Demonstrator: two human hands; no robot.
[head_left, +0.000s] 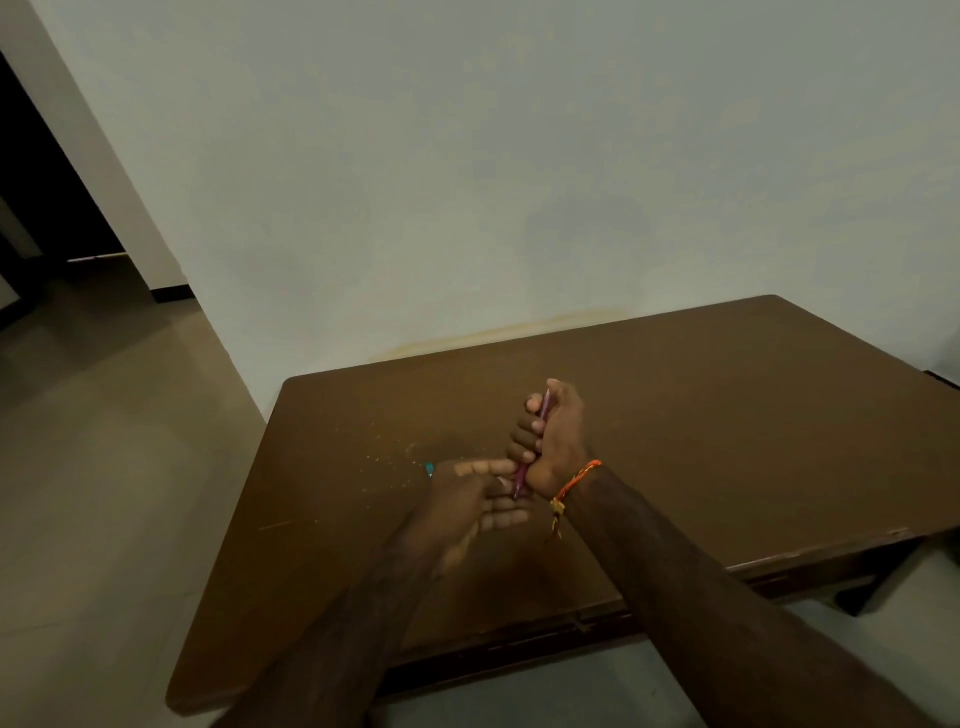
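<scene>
My right hand (556, 436) grips a thin pink pencil-like stick (521, 475) in its fist, above the brown table (727, 415). The stick's upper end pokes out past the thumb and its lower end points down toward my left palm. My left hand (478, 504) lies palm up with straight fingers just below that lower end; its fingertips touch or nearly touch the stick. A small teal object (429, 469) peeks out behind the left hand, mostly hidden. An orange thread band (576, 480) circles my right wrist.
Pale specks like shavings (384, 457) are scattered on the table left of my hands. The table stands against a white wall (519, 182). Tiled floor (104, 467) lies to the left, with a dark doorway (41, 208) at far left.
</scene>
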